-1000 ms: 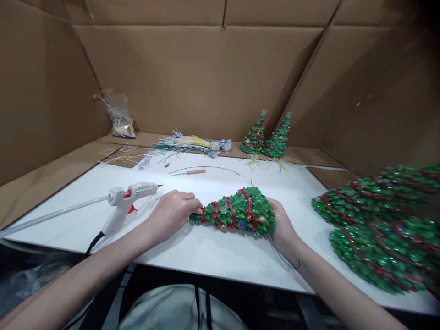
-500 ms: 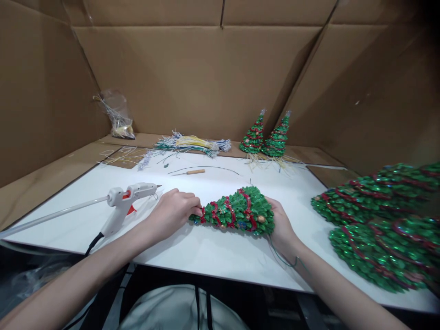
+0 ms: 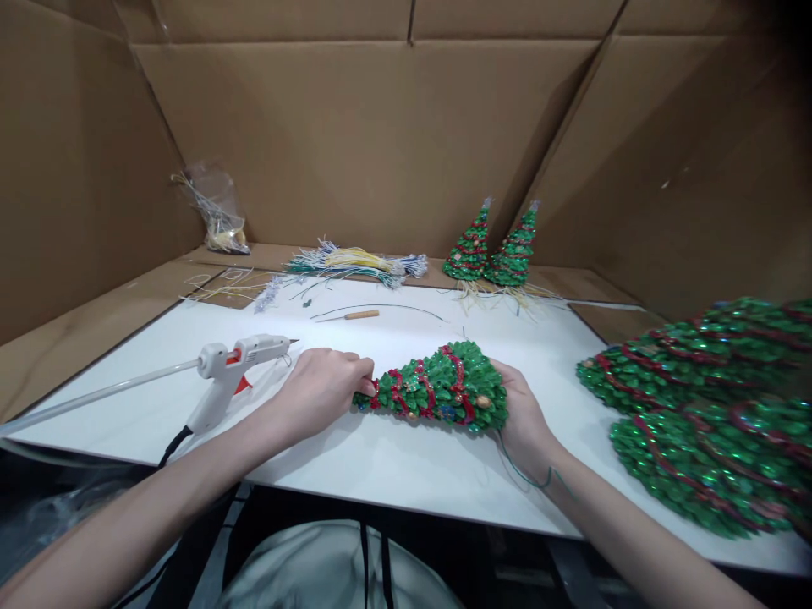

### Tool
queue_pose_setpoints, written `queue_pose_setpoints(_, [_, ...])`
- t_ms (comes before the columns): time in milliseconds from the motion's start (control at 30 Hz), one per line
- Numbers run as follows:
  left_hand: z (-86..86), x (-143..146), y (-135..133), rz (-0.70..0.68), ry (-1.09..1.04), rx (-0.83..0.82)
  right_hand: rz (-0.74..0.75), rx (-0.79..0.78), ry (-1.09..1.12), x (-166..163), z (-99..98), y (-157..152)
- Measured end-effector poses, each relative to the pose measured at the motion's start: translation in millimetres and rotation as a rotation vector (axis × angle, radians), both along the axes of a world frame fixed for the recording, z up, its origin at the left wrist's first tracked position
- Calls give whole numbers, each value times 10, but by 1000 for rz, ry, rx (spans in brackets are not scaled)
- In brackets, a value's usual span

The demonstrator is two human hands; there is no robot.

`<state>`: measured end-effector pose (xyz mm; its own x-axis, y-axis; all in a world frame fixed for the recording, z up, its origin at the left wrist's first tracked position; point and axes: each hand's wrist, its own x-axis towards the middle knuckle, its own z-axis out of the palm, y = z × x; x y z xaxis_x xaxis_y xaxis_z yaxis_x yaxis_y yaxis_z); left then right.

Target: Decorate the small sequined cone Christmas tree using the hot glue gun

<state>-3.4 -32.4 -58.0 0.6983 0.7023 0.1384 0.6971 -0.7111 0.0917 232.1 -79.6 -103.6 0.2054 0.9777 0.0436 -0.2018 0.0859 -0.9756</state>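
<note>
left hand pinches green tree by tip | right hand cups base | imo — go light, mind the wire by right wrist

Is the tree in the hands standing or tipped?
Tipped: the tree lies sideways, narrow tip at left hand, wide base at right hand.
</note>
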Motion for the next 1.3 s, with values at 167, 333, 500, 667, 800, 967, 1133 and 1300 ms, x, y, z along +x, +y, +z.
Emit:
queue_pose_setpoints(167, [-8,-6,1,-9,7,23,10,-5,27,-4,5,-5])
queue_pose_setpoints(333, [4,-6,-8,-3,-1,15,21,-4,-15,-18,36,-30])
queue_pose_setpoints(500, [14,0,-14,6,15,6,44,-49,-55,0,83,-32])
queue_pose_setpoints(667, [-39,-16,3,-50,8,44,141,-125,-40,53,187,38])
queue_pose_setpoints(800, [-77,-39,9,-83,-33,51,167,-199,-58,78,243,61])
queue_pose_setpoints(967, [-80,-47,-9,-120,-53,75,211,-252,-93,115,260,31])
queue_pose_setpoints(1133, [-72,-40,-32,-126,-47,96,231,-302,-127,107,311,24])
queue_pose_setpoints(1300, [-98,-54,-38,-134,-50,140,111,-281,-91,1,295,14])
